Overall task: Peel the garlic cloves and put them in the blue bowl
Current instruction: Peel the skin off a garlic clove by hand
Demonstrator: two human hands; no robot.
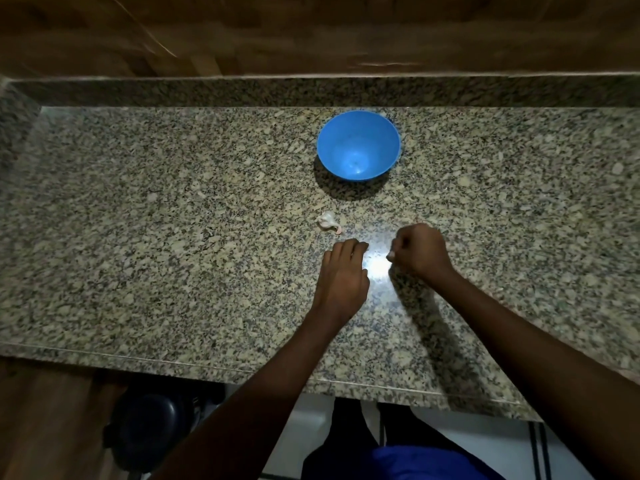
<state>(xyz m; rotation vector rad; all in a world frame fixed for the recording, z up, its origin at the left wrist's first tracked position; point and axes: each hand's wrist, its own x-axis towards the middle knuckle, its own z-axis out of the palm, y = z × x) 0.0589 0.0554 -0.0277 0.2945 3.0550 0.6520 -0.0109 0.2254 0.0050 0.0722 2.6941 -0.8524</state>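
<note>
Nearest to us, our two bare forearms reach up from the bottom edge over the speckled granite countertop (pixel 138 237). We take the round blue plastic bowl (pixel 359 146) as our landmark; it stands upright on the stone towards the back, and nothing shows inside it. Our left hand (pixel 344 271) lies well in front of the bowl, palm down on the counter, with its fingers together and bent a little at the knuckles; we see nothing held in it. Our right hand (pixel 417 252) sits just beside the left, in front of the bowl and slightly to its right, closed into a loose fist. At the thumb side of that fist a small pale bit (pixel 390 253) shows, pinched between thumb and fingers; we cannot tell whether it is a clove or only skin. A white, papery garlic clove (pixel 328 220) with a pinkish tip lies on the counter between the bowl and our hands, closer to the hands, just beyond the left fingertips and apart from them. Behind the bowl runs a brown wooden wall (pixel 311 32).
</note>
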